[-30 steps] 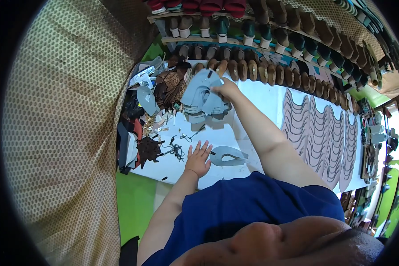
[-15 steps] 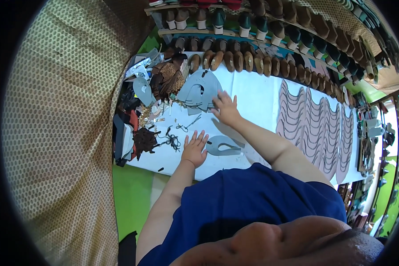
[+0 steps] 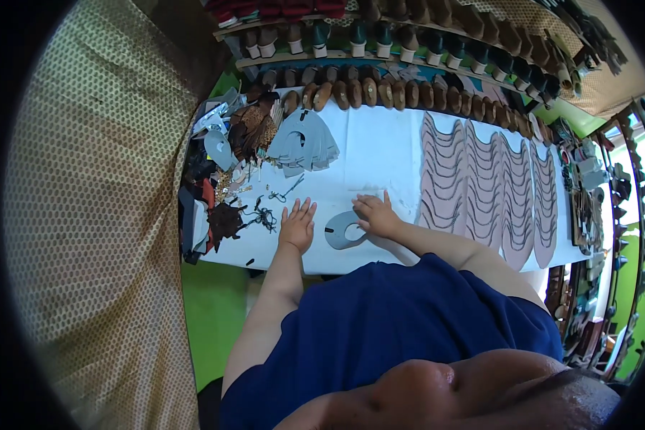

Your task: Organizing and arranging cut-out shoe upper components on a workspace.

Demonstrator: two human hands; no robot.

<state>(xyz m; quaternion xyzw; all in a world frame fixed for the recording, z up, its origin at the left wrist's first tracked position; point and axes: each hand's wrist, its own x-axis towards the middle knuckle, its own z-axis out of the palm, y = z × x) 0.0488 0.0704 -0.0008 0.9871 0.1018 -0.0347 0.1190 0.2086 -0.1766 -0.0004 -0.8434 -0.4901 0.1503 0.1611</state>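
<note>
My left hand [image 3: 298, 227] lies flat on the white table covering, fingers stretched out, holding nothing. To its right is a curved grey shoe-upper piece [image 3: 336, 238] with an oval opening and a small dark tab. My right hand [image 3: 380, 217] reaches over the right end of this piece, fingers extended and apart, touching or just above it. Farther back, a fanned stack of similar grey pieces [image 3: 304, 147] lies by itself. Between that stack and my left hand are tangled dark cords [image 3: 261, 216].
Rows of pink scallop-edged pieces [image 3: 444, 179] cover the table's right part. Brown scraps [image 3: 251, 127] and a dark brown heap [image 3: 224, 221] sit at left. Shoe forms [image 3: 369, 92] line the back below shelves. A patterned curtain [image 3: 107, 215] hangs at left.
My right hand has come back from the grey stack toward me, to the single grey piece. That piece now looks wider, its shape more open. My left hand stays flat; the whole view has shifted slightly.
</note>
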